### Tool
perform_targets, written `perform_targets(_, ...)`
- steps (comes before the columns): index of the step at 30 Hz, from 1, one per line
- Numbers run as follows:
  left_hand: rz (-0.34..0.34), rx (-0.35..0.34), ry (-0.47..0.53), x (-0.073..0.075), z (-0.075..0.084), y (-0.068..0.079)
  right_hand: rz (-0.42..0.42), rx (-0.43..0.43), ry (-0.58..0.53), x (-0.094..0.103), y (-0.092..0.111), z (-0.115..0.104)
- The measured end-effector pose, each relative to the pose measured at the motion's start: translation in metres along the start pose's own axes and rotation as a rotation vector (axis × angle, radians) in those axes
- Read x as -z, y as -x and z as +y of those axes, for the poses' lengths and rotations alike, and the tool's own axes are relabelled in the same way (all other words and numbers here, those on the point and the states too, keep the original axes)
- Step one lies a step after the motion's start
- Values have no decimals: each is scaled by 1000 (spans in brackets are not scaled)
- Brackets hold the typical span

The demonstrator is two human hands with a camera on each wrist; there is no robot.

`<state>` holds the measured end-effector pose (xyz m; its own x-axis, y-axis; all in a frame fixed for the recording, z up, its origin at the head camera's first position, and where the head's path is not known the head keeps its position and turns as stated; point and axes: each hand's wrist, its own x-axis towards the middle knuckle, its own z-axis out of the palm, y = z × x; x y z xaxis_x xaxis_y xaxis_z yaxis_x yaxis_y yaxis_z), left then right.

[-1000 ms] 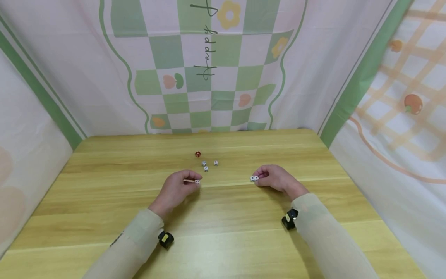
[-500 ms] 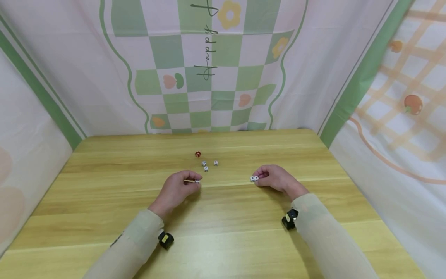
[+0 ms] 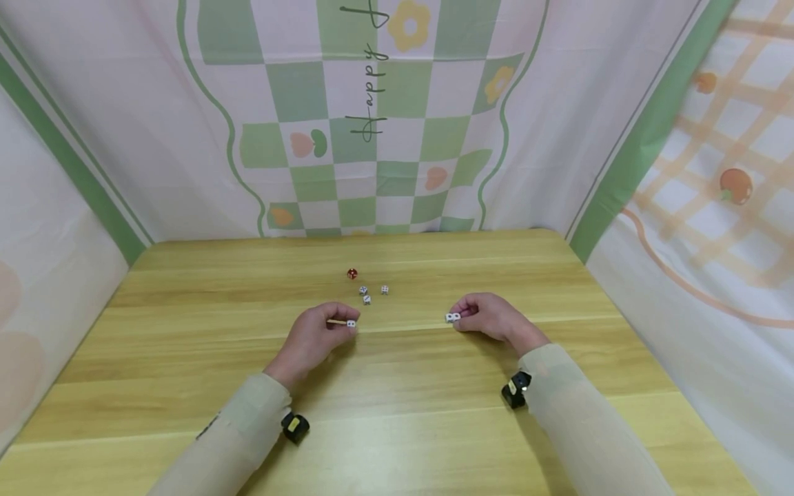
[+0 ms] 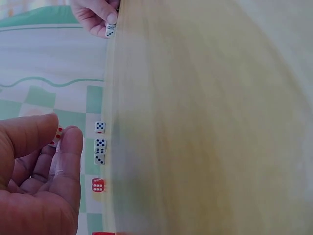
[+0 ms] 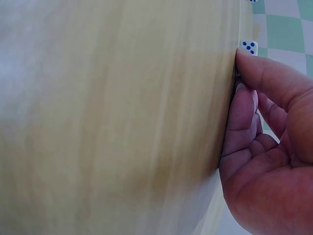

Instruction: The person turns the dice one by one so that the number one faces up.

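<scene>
The left hand point(image 3: 313, 335) pinches a small white die point(image 3: 351, 323) in its fingers; the right hand point(image 3: 490, 316) pinches another white die point(image 3: 452, 317), both low over the light wooden surface point(image 3: 397, 420). Three white dice point(image 3: 366, 295) and a red die point(image 3: 352, 274) lie beyond.

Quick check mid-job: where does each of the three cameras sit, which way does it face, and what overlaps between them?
Head: above, facing forward and down at the wooden table; both sleeves, left hand and right hand show.
Left wrist: low by the left hand, facing across the table at loose dice; its own fingers show.
Right wrist: low by the right hand, along the tabletop; its own fingers show.
Shared: head and left wrist views both show the red die and the right hand's white die.
</scene>
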<state>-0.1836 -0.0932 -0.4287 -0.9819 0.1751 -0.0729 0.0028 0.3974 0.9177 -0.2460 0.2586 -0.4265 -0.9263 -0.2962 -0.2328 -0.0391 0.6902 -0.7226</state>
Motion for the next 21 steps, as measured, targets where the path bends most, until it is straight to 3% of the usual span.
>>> perform_targets(21, 4, -19, -51, -1, -2, 0, -3, -7, -17, 0, 1, -1)
